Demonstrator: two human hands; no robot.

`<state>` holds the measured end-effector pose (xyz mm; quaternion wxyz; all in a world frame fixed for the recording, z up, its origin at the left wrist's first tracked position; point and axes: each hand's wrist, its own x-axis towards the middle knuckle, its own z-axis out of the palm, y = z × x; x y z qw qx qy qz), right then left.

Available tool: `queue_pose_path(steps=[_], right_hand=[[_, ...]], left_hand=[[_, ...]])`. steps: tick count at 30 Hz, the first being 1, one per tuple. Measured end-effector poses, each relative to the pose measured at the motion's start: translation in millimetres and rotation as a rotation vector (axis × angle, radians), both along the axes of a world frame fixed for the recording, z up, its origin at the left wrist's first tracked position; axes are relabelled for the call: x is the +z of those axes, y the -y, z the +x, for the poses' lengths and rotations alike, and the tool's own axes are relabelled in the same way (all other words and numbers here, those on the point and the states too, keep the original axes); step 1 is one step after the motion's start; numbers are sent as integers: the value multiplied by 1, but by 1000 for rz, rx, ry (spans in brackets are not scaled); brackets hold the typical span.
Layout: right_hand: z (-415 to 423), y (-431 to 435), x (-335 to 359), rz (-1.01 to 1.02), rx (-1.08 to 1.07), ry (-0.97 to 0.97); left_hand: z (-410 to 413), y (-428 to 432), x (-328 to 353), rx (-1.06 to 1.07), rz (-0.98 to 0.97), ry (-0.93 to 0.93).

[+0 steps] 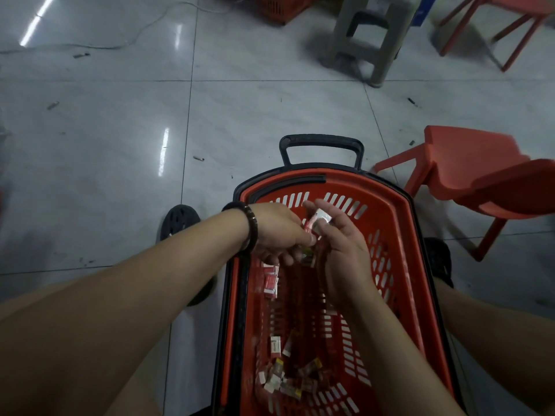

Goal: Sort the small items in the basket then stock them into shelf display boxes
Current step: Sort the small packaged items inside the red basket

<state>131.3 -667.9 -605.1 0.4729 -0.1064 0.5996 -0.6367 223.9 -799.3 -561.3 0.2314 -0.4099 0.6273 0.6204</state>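
Over the grey tiled floor [120, 115], the view ran straight down onto 1 red slotted basket [405, 265]. It stood between the person's 2 black shoes [178, 220], with its black handle [321, 139] raised at the far end. Just right of the basket stood a red plastic chair [468, 166]. Well beyond were a grey stool [369, 34] and part of a second basket [282, 7] (both blurred, at the top edge of view).

Both bare forearms reached over the basket's far half.
- Left hand [279, 232]: back up, fingers curled down, tips pinching the near side of the held packets [319, 220].
- Right hand [345, 247]: palm turned toward the left hand, fingers bent round the same held packets, a white-topped one uppermost.

The 2 hands met at the packets, above the basket interior. The number in the grip could not be told (motion blur).

Loose packets [285, 376], red-and-white and some yellow-tipped, lay in a small heap on the basket bottom at the near end. A few more lay against the left wall, just under the left hand. A dark bead bracelet [252, 226] sat on the left wrist.
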Motion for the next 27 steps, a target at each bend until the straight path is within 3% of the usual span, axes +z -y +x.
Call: queue_pose_path(steps=[10,13,16,27], right_hand=[[-5,-15,-46,38,-47,280],[-1,-20,-87,288,9,188],[17,-22,-130,530,91,26],[59,-7,-174,643,49,-226]], left_hand=[[5,7,9,-327,-406,192],[8,15,16,-497,-643,317],[11,19,18,-608,-650,414],[12,11,13,-746,-664,431]])
